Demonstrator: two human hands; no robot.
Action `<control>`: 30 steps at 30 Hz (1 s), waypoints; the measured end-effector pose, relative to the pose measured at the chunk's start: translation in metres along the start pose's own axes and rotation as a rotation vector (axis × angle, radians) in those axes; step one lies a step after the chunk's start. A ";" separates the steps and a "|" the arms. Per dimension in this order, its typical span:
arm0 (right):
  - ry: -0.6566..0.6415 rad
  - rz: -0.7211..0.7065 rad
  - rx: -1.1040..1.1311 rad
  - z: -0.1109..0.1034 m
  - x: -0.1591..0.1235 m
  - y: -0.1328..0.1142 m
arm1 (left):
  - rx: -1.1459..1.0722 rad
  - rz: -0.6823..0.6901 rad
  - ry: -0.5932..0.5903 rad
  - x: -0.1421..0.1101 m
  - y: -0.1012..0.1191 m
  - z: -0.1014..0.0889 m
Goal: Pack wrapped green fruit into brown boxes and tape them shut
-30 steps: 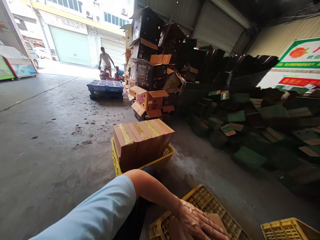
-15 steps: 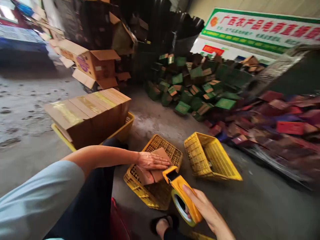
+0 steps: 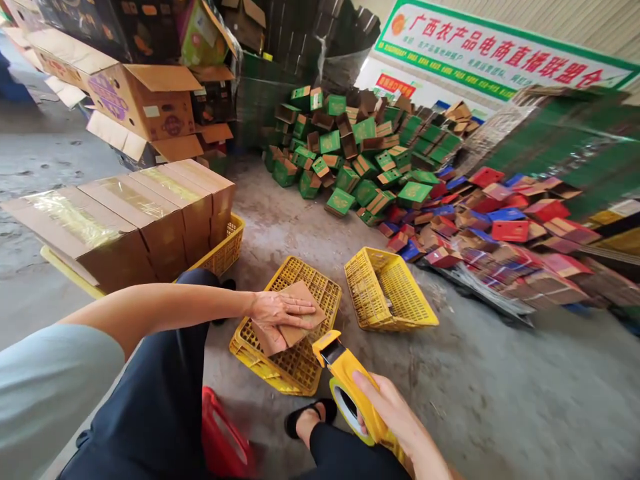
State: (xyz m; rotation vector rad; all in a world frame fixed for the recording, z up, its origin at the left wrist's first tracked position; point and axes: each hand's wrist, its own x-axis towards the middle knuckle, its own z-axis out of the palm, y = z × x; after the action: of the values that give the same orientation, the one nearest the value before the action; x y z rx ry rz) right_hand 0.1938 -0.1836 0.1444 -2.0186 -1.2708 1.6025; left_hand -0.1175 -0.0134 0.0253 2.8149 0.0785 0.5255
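My left hand (image 3: 284,315) lies flat, fingers stretched out, on a brown cardboard box (image 3: 301,293). The box rests on an upturned yellow plastic crate (image 3: 320,280) between my feet and the piles. In my right hand (image 3: 387,407) is a yellow tape dispenser (image 3: 353,377) with a roll of tape; its head points up and left, just short of the crate and apart from the box. To the left, several cardboard boxes (image 3: 185,193) with yellowish tape across their tops stand in another yellow crate (image 3: 234,243).
A tilted yellow crate (image 3: 395,287) sits right of my work spot. Behind lie heaps of green boxes (image 3: 340,200) and red and blue boxes (image 3: 510,230). Stacked open cartons (image 3: 145,100) rise at the back left. Something red (image 3: 225,433) is beneath my legs.
My view has swung right and down, bringing the tape dispenser in my right hand into sight. My left hand stays on the box.
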 end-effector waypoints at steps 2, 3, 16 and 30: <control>0.000 -0.014 0.013 0.004 0.000 0.000 | 0.004 -0.004 0.005 0.002 0.004 -0.002; -0.002 -0.021 0.019 0.006 0.001 0.001 | 0.004 -0.006 0.002 0.004 0.006 -0.003; -0.038 -0.114 0.111 0.014 0.019 0.025 | -0.033 0.056 -0.101 0.022 0.014 -0.003; -0.051 -0.173 0.218 0.022 0.029 0.100 | 0.048 0.025 -0.161 0.024 0.017 0.002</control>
State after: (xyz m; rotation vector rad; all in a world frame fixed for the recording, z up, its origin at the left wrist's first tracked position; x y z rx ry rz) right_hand 0.2206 -0.2261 0.0509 -1.7003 -1.1941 1.6413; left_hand -0.0947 -0.0275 0.0362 2.8969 0.0241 0.3045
